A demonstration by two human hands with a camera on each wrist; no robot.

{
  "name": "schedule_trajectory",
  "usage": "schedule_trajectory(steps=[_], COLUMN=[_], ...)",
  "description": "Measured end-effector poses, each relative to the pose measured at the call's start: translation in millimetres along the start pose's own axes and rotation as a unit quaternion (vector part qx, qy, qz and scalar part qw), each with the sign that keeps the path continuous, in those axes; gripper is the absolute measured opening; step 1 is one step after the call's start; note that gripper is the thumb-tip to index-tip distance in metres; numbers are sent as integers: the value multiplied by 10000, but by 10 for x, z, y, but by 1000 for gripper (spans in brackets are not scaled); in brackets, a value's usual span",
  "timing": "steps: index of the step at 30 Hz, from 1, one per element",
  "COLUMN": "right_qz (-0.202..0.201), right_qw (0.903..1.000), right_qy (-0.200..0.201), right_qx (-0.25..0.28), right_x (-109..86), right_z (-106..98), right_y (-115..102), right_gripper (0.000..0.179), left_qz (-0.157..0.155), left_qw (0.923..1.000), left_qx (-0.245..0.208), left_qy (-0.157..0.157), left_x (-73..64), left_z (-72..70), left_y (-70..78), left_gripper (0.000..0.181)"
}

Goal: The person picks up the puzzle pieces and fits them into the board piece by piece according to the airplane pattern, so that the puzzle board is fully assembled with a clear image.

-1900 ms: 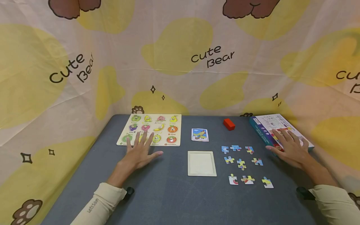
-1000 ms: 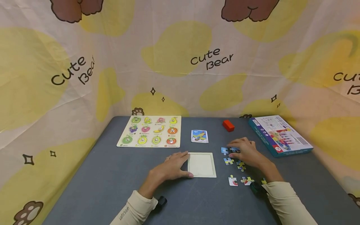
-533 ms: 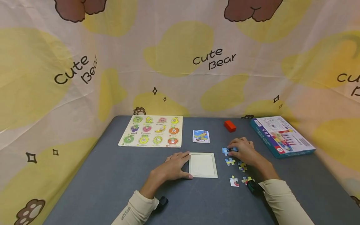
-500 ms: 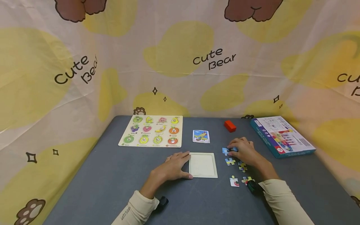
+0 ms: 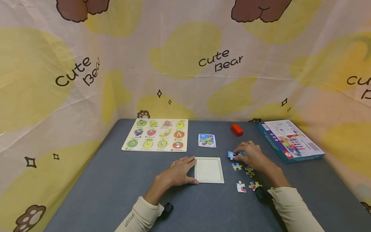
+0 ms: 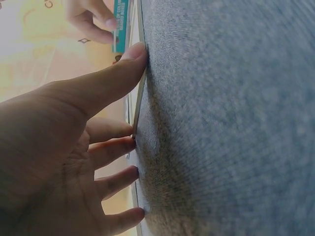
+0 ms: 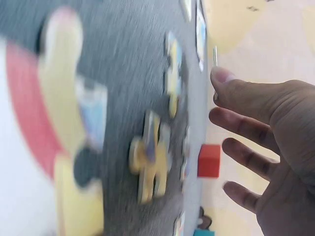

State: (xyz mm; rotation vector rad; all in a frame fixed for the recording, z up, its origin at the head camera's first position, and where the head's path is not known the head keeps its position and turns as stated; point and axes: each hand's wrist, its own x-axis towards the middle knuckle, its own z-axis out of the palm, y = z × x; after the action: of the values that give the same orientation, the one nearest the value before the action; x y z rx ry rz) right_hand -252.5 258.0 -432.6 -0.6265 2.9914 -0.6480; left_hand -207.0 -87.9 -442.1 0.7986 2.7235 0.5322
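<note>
My left hand [image 5: 177, 172] rests at the left side of a square cream puzzle frame [image 5: 197, 170]. In the left wrist view its thumb [image 6: 115, 81] and spread fingers touch the frame's edge. My right hand [image 5: 252, 155] pinches a blue jigsaw piece [image 5: 231, 155] between thumb and fingertips. The right wrist view shows that piece edge-on [image 7: 215, 56], just off the table, above the thumb. Under the right hand another blue piece is partly covered. Several more jigsaw pieces lie nearer, among them a yellow-and-blue one [image 5: 236, 166] and a white-and-red one [image 5: 241, 187].
Behind the frame lies an airplane picture card [image 5: 207, 140]. A fruit board [image 5: 155, 147] stands back left. A red block [image 5: 237, 130] and a teal-edged box [image 5: 301, 141] are at the back right. Printed cloth [image 5: 179, 64] hangs behind the grey table [image 5: 130, 187].
Both hands have moved inward, the left from the fruit board to the frame, the right from the box to the pieces. The blue piece has just shifted slightly left in the right hand.
</note>
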Motion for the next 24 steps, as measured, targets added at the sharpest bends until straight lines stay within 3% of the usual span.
schedule_trajectory(steps=[15, 24], right_qz=[-473, -900], right_qw=[9982, 9955], right_qy=[-293, -259], right_qx=[213, 154], right_x=[190, 332], right_z=[289, 470], right_y=[-611, -823], right_gripper=[24, 20], left_qz=[-53, -48], left_qw=[9999, 9999], left_qx=[-54, -118], left_qy=[-81, -94], left_x=[-23, -27], left_z=[-23, -33], left_y=[8, 4], left_gripper=[85, 85])
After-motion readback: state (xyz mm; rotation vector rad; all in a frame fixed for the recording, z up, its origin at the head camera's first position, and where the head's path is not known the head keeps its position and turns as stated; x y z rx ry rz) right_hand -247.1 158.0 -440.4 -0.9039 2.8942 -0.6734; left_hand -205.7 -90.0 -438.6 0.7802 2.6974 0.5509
